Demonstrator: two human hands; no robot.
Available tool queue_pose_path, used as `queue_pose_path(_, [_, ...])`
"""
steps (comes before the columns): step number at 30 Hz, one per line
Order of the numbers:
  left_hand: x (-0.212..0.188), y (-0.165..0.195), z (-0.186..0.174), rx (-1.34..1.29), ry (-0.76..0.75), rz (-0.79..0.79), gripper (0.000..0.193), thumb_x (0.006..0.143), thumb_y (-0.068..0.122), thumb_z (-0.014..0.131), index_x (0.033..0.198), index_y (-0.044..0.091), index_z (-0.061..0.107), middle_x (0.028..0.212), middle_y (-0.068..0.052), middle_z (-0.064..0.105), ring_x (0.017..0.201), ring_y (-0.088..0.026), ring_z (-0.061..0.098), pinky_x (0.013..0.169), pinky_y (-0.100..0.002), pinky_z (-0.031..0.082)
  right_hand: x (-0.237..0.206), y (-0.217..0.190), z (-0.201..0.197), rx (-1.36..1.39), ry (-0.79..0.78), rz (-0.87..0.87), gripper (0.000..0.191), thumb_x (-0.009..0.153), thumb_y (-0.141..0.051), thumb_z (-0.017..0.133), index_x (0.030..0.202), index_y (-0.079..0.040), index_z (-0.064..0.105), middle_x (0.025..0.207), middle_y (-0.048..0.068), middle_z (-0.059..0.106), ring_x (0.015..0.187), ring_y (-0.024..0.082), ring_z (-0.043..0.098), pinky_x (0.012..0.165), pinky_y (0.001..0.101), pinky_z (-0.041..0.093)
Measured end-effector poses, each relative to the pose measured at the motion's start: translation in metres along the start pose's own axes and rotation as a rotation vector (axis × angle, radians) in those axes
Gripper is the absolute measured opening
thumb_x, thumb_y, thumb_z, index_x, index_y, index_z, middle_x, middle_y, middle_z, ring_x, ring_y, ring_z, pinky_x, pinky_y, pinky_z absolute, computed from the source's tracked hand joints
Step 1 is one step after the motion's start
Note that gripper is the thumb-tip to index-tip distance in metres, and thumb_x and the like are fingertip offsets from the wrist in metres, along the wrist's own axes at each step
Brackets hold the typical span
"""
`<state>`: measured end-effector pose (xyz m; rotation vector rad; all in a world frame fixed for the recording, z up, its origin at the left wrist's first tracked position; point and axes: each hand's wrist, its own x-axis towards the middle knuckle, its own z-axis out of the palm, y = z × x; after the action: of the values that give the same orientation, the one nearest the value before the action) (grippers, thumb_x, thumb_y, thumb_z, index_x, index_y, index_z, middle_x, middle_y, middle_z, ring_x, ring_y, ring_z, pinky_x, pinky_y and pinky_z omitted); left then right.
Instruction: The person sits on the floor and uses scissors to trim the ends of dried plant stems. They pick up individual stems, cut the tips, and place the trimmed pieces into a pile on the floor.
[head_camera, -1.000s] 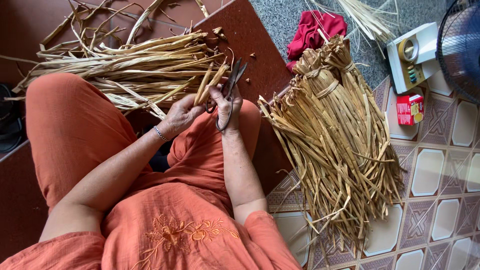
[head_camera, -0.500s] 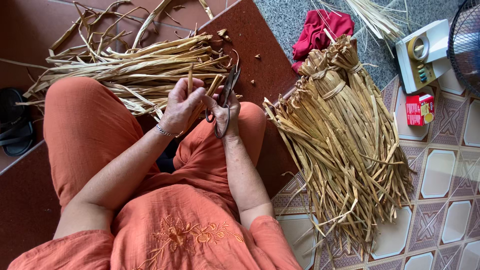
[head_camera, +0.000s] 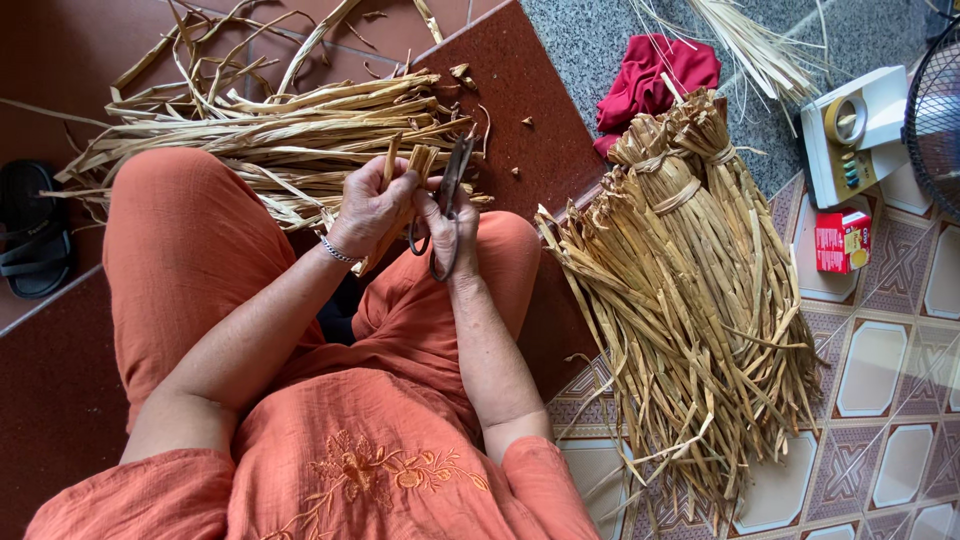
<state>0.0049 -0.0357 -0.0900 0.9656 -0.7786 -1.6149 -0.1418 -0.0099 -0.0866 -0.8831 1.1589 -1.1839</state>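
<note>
Since the earlier frames both hands have shifted slightly toward the middle of the lap, and the scissors now point more steeply up. Left hand (head_camera: 372, 205) is curled tight around a few dry reed strips (head_camera: 415, 165), wrist bent, a thin bracelet at the cuff. Right hand (head_camera: 447, 225) has fingers through the loops of dark metal scissors (head_camera: 447, 200), its blades narrow, almost closed, beside the strip ends. Both forearms angle inward over knees in orange cloth.

Flat, papery, straw-coloured strips lie in a loose heap (head_camera: 270, 125) on the dark red step ahead. To the right, tied bundles (head_camera: 690, 290) fan out stiffly over patterned floor tiles. A crumpled red cloth (head_camera: 655, 80) lies above them. Farther right sits a white boxy device (head_camera: 850, 135) with a round dial, and below it a small red carton (head_camera: 842, 240). A black sandal (head_camera: 35, 230) lies far left.
</note>
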Motion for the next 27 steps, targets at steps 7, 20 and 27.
queue_pose_path(7, [0.004,0.025,-0.001,0.081,0.136,-0.009,0.013,0.097,0.009,0.067,0.106,0.001,0.068,0.086,-0.001,0.071,0.078,-0.01,0.075,0.062,-0.022,0.06,-0.011,0.004,0.005,-0.142,-0.236,0.032,0.06,0.112,-0.052,0.036,0.142,-0.004,0.056,0.084,-0.001,0.061,0.067,0.004,0.054,0.058,0.0216,0.046])
queue_pose_path(20, [-0.003,0.03,-0.008,0.568,0.106,0.182,0.02,0.099,0.021,0.072,0.094,0.002,0.073,0.071,0.003,0.065,0.065,-0.001,0.058,0.056,-0.022,0.049,-0.019,-0.01,0.014,-0.902,-0.077,-0.104,0.067,0.109,-0.057,0.027,0.136,-0.003,0.057,0.119,0.021,0.071,0.113,0.036,0.068,0.098,0.0445,0.053])
queue_pose_path(27, [0.002,0.024,-0.012,0.412,0.02,0.078,0.026,0.106,0.022,0.064,0.088,0.003,0.07,0.071,0.004,0.064,0.063,-0.002,0.057,0.054,-0.022,0.048,-0.022,-0.007,0.015,-0.991,-0.015,-0.019,0.06,0.109,-0.055,0.029,0.124,-0.009,0.065,0.088,0.019,0.073,0.09,0.038,0.072,0.08,0.048,0.056])
